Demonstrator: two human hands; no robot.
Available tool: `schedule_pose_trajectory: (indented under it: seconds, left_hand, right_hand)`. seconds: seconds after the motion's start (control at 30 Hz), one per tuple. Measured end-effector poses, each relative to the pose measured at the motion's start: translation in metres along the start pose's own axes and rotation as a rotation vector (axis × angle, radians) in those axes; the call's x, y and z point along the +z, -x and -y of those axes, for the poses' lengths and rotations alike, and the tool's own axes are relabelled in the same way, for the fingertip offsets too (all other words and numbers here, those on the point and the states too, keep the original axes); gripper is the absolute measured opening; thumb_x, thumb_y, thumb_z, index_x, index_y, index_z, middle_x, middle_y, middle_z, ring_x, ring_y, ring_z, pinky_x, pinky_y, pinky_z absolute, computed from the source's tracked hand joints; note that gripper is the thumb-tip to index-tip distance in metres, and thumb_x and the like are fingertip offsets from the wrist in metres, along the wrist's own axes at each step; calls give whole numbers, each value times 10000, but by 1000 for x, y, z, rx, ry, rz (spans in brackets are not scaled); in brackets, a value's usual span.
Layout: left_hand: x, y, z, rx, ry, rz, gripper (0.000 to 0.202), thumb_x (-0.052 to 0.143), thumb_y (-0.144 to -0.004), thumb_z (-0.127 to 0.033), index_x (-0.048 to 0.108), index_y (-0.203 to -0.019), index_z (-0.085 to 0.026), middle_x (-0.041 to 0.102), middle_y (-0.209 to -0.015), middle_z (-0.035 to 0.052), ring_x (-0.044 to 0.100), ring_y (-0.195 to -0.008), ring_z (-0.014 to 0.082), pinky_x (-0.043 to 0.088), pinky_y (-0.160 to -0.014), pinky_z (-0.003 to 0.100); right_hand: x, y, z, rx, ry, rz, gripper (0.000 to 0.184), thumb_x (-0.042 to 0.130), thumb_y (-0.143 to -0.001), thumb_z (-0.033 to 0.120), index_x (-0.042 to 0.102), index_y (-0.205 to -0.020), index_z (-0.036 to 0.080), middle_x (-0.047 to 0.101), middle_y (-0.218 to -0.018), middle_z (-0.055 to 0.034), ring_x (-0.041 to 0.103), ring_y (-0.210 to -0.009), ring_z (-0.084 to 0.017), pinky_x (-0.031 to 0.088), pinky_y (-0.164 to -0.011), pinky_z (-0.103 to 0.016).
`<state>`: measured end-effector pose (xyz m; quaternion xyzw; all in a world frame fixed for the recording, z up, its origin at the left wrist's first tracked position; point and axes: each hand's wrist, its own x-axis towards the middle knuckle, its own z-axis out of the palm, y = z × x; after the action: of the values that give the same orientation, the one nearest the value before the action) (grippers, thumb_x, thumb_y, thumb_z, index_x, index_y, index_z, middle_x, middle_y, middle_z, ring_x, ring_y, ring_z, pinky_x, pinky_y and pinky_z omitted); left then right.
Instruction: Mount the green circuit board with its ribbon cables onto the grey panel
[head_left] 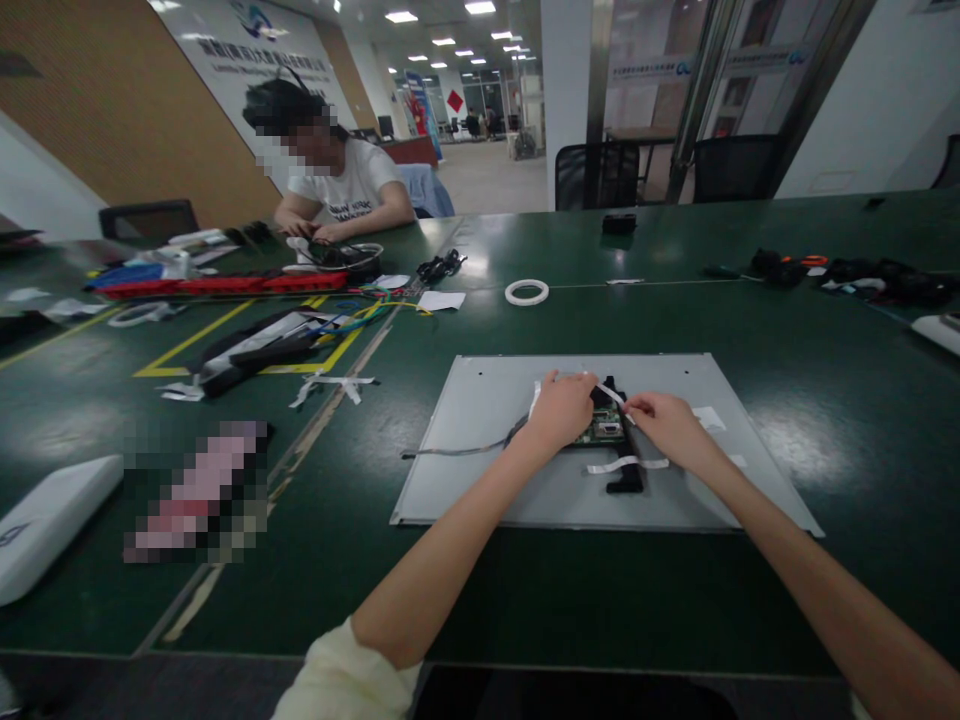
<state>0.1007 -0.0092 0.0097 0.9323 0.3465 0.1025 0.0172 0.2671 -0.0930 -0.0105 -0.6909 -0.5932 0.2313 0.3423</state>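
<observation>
A flat grey panel (465,440) lies on the table in front of me. On it are a green circuit board (600,428) and a black bracket (627,470). My right hand (667,425) pinches one end of a strip of white tape (613,395) slanting over the board's upper right corner. My left hand (561,408) bends over the board's upper left side, closed fingers at the tape's other end; its fingertips are partly hidden. Another white tape strip (626,464) crosses the bracket lower down. A dark cable (465,450) runs out leftward from under my left hand.
A roll of white tape (526,292) lies beyond the panel on the green table (540,590). To the left are a blurred-out pink object (206,480), a white case (56,525) and red power strips (225,285). Across the table sits a person (349,185) handling cables.
</observation>
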Motion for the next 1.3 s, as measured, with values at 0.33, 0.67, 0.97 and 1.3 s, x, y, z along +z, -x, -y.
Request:
schedule_pose_trajectory:
  seconds: [0.33, 0.67, 0.97, 1.3]
  left_hand:
    - [0, -1, -2, -22, -14, 18, 373, 384, -836, -115, 522, -1177, -177, 634, -1154, 96, 577, -1072, 202, 296, -1032, 414]
    - [1, -2, -2, -13, -15, 2, 361, 381, -844, -114, 503, -1181, -160, 638, -1127, 95, 588, -1045, 210, 323, -1009, 384]
    - [6, -3, 0, -62, 29, -105, 461, 398, -810, -121, 397, -1270, -85, 488, -1302, 163, 449, -1228, 235, 370, -988, 344]
    - [10, -4, 2, -76, 52, -137, 580, 403, -798, -126, 262, -1354, -41, 319, -1418, 212, 297, -1338, 254, 335, -1038, 352]
  right_hand:
    - [-5, 1, -3, 81, -93, 10, 214, 504, -769, 290, 652, -882, 185, 634, -651, -4, 540, -578, -140, 347, -537, -249]
    - [-14, 5, 3, 312, -581, 127, 222, 619, -688, 352, 650, -800, 162, 504, -543, 35, 415, -437, -76, 327, -415, -203]
    - [-14, 5, 12, 333, -818, 62, 276, 688, -653, 356, 646, -837, 155, 475, -560, 32, 412, -484, -69, 364, -440, -193]
    - [-17, 6, 16, 350, -951, 34, 351, 748, -601, 333, 646, -865, 126, 488, -582, 42, 404, -497, -44, 339, -440, -165]
